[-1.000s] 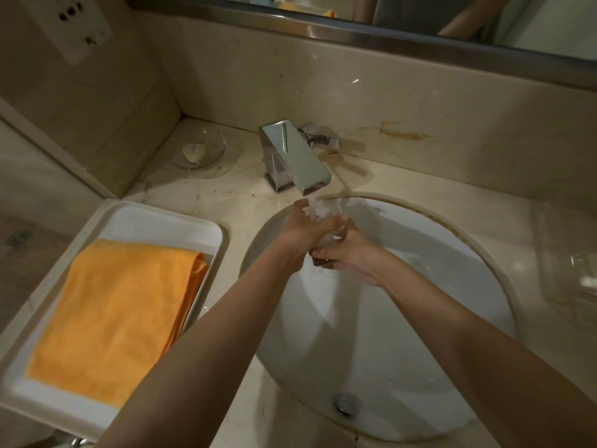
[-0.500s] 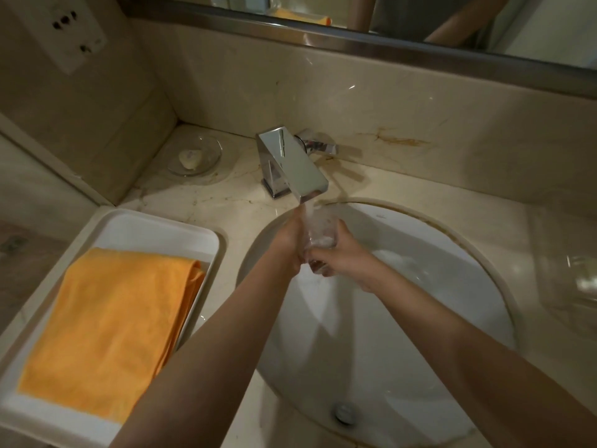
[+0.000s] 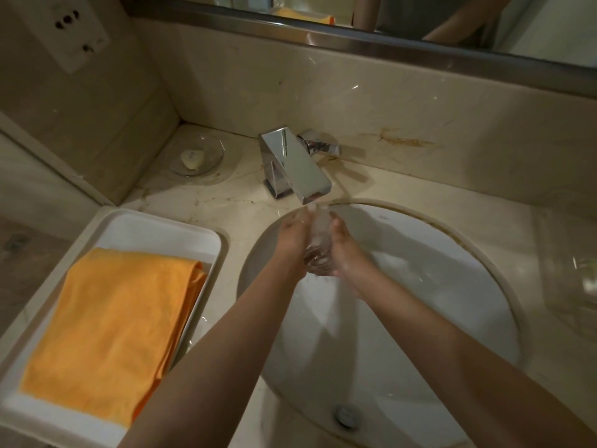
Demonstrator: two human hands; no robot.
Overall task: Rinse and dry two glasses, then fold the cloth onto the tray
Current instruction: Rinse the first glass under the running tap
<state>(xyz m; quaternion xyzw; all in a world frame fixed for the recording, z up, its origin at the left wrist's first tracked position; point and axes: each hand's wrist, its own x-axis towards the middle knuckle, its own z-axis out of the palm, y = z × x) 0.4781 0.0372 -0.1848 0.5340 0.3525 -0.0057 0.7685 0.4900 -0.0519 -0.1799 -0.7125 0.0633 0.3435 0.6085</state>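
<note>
A clear glass (image 3: 318,245) is held over the white sink (image 3: 436,286), right under the chrome tap (image 3: 295,163), and water runs onto it. My left hand (image 3: 290,240) grips its left side and my right hand (image 3: 344,248) grips its right side. The glass lies tilted, mouth toward the spout. A folded orange cloth (image 3: 113,328) lies in the white tray (image 3: 155,226) on the left of the counter. A second clear glass (image 3: 578,286) stands at the right edge, blurred.
A glass soap dish (image 3: 197,155) with a bar of soap sits in the back left corner. The sink drain (image 3: 345,415) is at the front of the basin. A mirror and a wall socket (image 3: 76,30) are above the counter.
Both hands have turned the glass under the running water; it now lies more lengthwise between my palms. The camera view has shifted slightly.
</note>
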